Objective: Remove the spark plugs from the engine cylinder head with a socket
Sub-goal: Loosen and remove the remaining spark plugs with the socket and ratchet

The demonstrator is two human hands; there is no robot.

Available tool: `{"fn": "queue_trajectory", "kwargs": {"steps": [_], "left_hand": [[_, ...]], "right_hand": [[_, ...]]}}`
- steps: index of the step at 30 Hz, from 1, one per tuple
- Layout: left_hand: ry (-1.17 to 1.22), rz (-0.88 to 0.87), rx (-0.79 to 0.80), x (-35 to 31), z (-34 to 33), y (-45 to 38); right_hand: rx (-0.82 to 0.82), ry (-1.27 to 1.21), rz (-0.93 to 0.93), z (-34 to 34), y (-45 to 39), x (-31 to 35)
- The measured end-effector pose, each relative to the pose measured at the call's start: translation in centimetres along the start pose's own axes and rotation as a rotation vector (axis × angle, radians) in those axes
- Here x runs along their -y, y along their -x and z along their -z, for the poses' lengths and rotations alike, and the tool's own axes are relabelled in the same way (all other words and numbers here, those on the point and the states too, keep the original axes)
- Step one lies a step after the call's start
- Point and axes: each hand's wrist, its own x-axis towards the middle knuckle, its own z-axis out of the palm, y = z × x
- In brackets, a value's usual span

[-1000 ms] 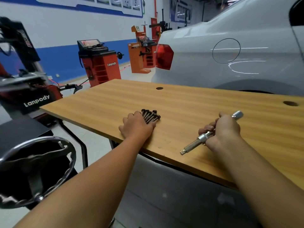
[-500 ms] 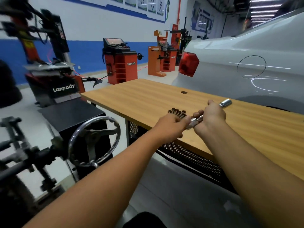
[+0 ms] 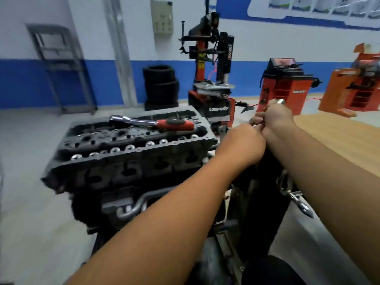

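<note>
A dark engine cylinder head (image 3: 131, 153) sits on a stand at left centre, with a row of shiny round tops along its near edge. A red-handled ratchet (image 3: 152, 122) lies across its top. My right hand (image 3: 276, 118) grips a silver socket extension (image 3: 280, 101), whose tip shows above the fist. My left hand (image 3: 244, 144) is curled right against the right one, at the tool's lower end; what its fingers hold is hidden. Both hands hover to the right of the cylinder head.
A wooden workbench (image 3: 337, 136) lies at right. Behind stand a tyre changer (image 3: 211, 79), stacked tyres (image 3: 161, 87) and red wheel balancers (image 3: 285, 85). The engine stand's dark frame (image 3: 263, 202) is below my arms.
The view has swung left from the workbench and white car to the engine. Both hands left the bench, the bolts stayed behind, and the hands came together on the extension.
</note>
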Motion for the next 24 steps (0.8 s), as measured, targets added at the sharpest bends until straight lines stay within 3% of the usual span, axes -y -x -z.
{"fn": "queue_trajectory", "kwargs": {"steps": [5, 8, 10, 11, 14, 18, 22, 24], "left_hand": [[0.038, 0.158, -0.154, 3.8, 9.0, 2.1], [0.181, 0.229, -0.196, 5.4, 12.2, 4.1], [0.189, 0.283, -0.264, 7.4, 13.2, 5.7], [0.242, 0.343, -0.312, 8.6, 13.7, 6.5], [0.526, 0.522, -0.432, 11.9, 15.0, 7.3], [0.85, 0.621, -0.422, 12.9, 16.3, 7.0], [0.904, 0.621, -0.431, 12.3, 16.8, 6.3], [0.921, 0.576, -0.532, 11.6, 16.9, 5.8]], "right_hand": [[0.255, 0.051, -0.11, -10.2, 3.0, -3.9], [0.253, 0.089, -0.049, -13.8, 3.3, -4.1], [0.246, 0.342, 0.078, -14.5, 2.6, -3.5], [0.285, 0.598, 0.202, -14.5, 2.3, -3.6], [0.583, 1.202, 0.552, -14.8, 2.4, -6.0], [0.756, 1.616, 0.858, -15.9, 3.3, -9.0], [0.828, 1.883, 0.931, -16.8, 4.0, -9.1], [0.816, 1.993, 1.122, -17.0, 4.6, -9.2]]}}
